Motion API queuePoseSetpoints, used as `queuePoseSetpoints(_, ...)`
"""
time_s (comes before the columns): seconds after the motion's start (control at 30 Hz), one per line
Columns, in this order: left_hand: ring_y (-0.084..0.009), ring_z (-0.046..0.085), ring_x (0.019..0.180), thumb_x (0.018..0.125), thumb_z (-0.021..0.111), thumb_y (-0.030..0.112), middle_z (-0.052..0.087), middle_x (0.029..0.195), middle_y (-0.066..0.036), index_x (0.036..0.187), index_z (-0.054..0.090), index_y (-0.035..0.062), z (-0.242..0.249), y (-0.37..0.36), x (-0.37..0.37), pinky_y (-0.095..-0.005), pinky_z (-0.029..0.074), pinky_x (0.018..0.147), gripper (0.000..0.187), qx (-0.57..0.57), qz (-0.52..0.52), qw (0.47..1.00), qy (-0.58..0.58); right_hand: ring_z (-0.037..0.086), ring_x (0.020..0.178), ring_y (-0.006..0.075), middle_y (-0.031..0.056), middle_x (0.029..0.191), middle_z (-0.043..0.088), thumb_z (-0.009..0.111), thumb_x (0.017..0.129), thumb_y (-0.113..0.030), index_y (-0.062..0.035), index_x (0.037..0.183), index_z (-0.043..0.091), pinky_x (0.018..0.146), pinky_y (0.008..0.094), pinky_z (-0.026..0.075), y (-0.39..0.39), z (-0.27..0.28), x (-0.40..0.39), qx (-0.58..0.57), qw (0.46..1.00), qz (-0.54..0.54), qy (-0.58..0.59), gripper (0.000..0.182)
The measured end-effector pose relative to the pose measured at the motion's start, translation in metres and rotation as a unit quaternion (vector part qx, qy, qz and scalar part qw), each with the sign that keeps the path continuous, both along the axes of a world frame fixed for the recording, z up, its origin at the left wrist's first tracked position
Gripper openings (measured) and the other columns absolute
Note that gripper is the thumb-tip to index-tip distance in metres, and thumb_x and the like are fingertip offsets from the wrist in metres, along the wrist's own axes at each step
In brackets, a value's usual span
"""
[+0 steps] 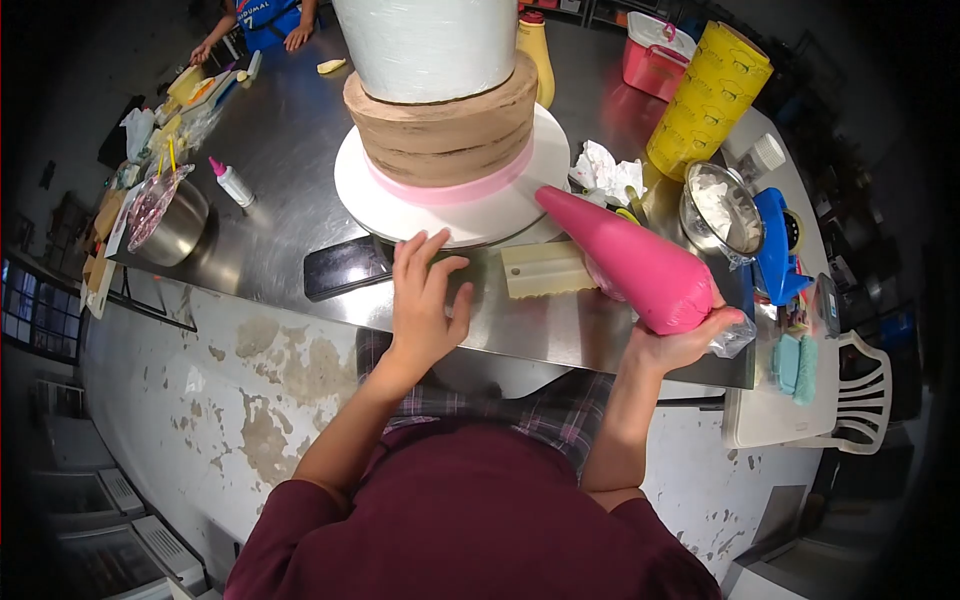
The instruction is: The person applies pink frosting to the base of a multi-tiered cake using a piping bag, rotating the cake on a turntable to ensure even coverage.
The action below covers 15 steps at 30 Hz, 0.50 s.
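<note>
Clasping the bag [635,255] by its fat end in the right hand [680,345]; tip slanting ahead and left of that grip, close to the board [355,185]. Soft, full, probably weighty at the back, a bit slippery: best taken by the gathered end, without a hard squeeze. Left of the grip, the left hand [425,310] empty, fingers loosely spread by the board, touch impossible to tell. Beyond, "IDUMAL" and "7" on a blue top [265,22]; on the yellow roll [705,100], repeated print, unreadable.

On the steel table [270,150], a phone [347,268], a comb scraper [547,270], a metal bowl [182,225], a small bottle [232,183] and a yellow roll [708,98] are placed.
</note>
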State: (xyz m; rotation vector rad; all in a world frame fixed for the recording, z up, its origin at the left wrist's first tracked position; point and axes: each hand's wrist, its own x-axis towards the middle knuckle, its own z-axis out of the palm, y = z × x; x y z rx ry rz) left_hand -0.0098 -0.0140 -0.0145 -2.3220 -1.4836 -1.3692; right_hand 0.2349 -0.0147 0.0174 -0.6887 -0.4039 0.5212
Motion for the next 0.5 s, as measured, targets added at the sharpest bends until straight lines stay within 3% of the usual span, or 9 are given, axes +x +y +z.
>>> queuePoseSetpoints(0.2,-0.0383,0.039,0.115,0.067,0.063,0.001,0.047,0.12,-0.015,0.093,0.056,0.0046,0.002,0.002,0.009,-0.0501,0.03,0.098,0.027,-0.002,-0.04,0.999,-0.01,0.055,0.092,0.0215,0.0122,0.096,0.057,0.019,0.094,-0.052,-0.0018,0.09,0.056,0.086,0.0357,0.044,0.001,-0.001,-0.002,0.009,1.0,-0.004,-0.014,0.062)
queuePoseSetpoints(0.4,-0.0357,0.042,0.113,0.069,0.063,0.003,0.051,0.115,-0.013,0.091,0.056,0.0045,0.0,0.003,-0.002,-0.0436,0.033,0.095,0.023,0.012,0.021,0.999,-0.027,0.055,0.092,0.0237,0.0141,0.097,0.056,0.016,0.095,-0.05,0.0002,0.084,0.054,0.087,0.0366,0.045,0.001,0.003,-0.006,-0.017,0.995,-0.068,-0.07,0.064)
queuePoseSetpoints(0.5,-0.0364,0.043,0.112,0.07,0.062,0.005,0.051,0.114,-0.013,0.091,0.055,0.0051,-0.001,0.004,-0.009,-0.0478,0.031,0.096,0.022,0.021,0.049,0.998,-0.023,0.054,0.092,0.0243,0.0141,0.097,0.055,0.016,0.095,-0.05,0.0002,0.081,0.053,0.087,0.0374,0.045,0.001,0.004,-0.009,-0.014,0.994,-0.069,-0.085,0.064)
